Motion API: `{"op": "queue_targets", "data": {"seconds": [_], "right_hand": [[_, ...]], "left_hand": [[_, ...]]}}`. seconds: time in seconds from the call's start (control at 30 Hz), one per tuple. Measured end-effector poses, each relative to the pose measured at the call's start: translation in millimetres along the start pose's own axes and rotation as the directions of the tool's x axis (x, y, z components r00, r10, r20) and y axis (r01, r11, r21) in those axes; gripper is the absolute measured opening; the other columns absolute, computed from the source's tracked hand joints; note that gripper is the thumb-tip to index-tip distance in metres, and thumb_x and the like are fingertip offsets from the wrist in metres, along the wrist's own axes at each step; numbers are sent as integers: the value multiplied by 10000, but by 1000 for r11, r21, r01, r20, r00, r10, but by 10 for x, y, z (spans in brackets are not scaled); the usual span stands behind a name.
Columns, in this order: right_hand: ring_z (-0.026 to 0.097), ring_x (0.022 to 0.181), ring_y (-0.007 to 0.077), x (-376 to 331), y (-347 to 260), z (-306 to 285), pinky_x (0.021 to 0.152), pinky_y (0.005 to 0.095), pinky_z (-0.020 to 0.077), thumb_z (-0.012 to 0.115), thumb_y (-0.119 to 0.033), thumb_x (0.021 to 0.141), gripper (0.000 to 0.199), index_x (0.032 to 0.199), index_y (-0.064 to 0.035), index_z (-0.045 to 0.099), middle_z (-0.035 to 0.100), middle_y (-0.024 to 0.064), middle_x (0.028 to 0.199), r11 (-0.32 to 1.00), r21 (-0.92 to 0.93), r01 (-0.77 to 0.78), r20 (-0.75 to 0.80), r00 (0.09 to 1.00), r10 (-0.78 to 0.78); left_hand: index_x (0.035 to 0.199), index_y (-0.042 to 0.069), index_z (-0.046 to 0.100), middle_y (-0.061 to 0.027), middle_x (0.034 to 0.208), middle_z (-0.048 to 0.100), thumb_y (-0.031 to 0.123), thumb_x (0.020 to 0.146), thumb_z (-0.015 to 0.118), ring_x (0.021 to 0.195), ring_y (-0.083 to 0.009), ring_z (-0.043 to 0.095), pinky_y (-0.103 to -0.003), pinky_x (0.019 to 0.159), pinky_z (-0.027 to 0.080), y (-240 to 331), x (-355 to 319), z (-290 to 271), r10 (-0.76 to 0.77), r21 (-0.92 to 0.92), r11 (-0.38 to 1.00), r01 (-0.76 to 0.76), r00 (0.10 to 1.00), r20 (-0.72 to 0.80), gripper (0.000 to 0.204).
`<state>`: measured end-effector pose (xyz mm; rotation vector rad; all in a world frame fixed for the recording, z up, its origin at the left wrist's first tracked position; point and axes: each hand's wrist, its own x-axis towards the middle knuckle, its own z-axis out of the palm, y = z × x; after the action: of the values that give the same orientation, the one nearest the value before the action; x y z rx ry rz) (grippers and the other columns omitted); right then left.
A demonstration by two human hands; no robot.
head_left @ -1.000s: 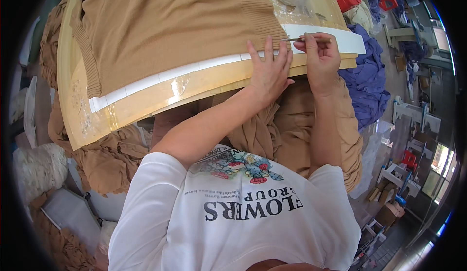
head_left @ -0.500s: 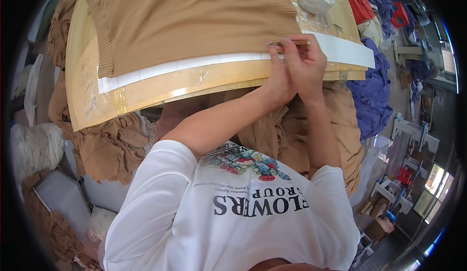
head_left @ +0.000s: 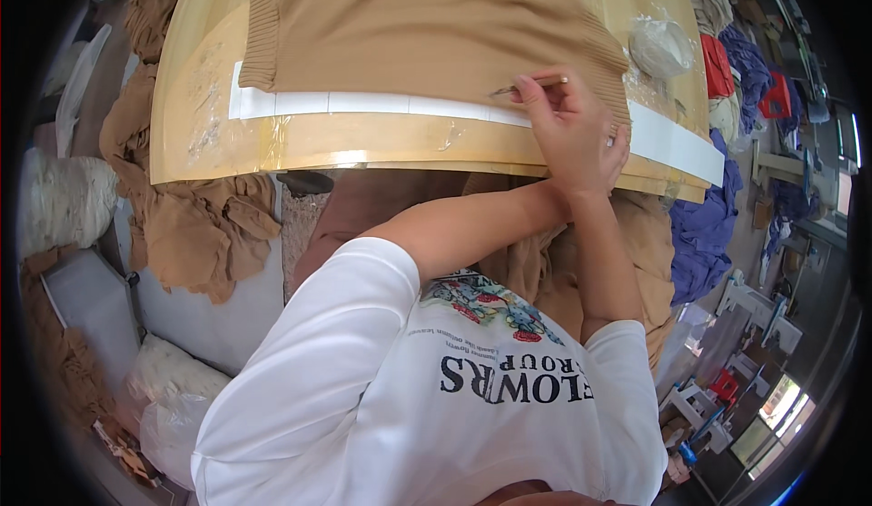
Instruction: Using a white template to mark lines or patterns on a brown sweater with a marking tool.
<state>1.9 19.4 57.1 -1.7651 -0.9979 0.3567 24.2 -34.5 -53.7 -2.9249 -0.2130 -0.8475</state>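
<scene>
A tan knit garment with ribbed edges lies flat on a yellowish board. Along its near edge a white strip shows. My right hand is closed round a slim tool with a brownish handle and a metal tip, which points left just over the cloth. Crossing beneath my right wrist, my left hand is by the garment's right ribbed edge. Most of it is hidden; only some fingers show, and I cannot see whether they grip the cloth.
A plastic-wrapped white roll sits on the board's far right. Tan cloth hangs below the board at left, and purple cloth is heaped at right. Red containers stand beyond. A stuffed bag lies lower left.
My left hand has left the tool's tip area and passed under my right wrist to the right. My right hand keeps the tool. The whole view has shifted, so the board appears farther right.
</scene>
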Motion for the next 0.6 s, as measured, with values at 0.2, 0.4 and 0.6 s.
{"op": "queue_targets", "data": {"seconds": [0.2, 0.4, 0.6], "right_hand": [[611, 646, 86, 52, -403, 276, 567, 190, 473, 623, -23, 819, 84, 854, 18, 559, 632, 52, 719, 940, 321, 115, -53, 993, -104], [620, 650, 102, 208, -177, 628, 575, 203, 482, 640, -29, 808, 105, 842, 15, 552, 623, 65, 716, 991, 43, 130, 172, 976, -135], [612, 639, 98, 291, -542, 694, 579, 208, 489, 644, -33, 804, 107, 835, 8, 550, 627, 75, 718, 951, 231, 204, 73, 971, -226]], "left_hand": [[1217, 35, 479, -163, 1306, 375, 432, 653, 659, 1228, -472, 307, -680, 926, 259, 212, 39, 165, -66, 74, 996, 56, 986, 152, 713], [1233, 24, 462, -157, 1301, 362, 386, 779, 535, 1236, -434, 291, -741, 924, 177, -23, 62, -273, -48, -189, 978, 83, 982, 181, 584], [1227, -19, 461, -174, 1308, 357, 260, 862, 405, 1233, -442, 295, -747, 921, 165, 228, 80, 99, -275, -463, 837, 292, 956, 105, 463]]}}
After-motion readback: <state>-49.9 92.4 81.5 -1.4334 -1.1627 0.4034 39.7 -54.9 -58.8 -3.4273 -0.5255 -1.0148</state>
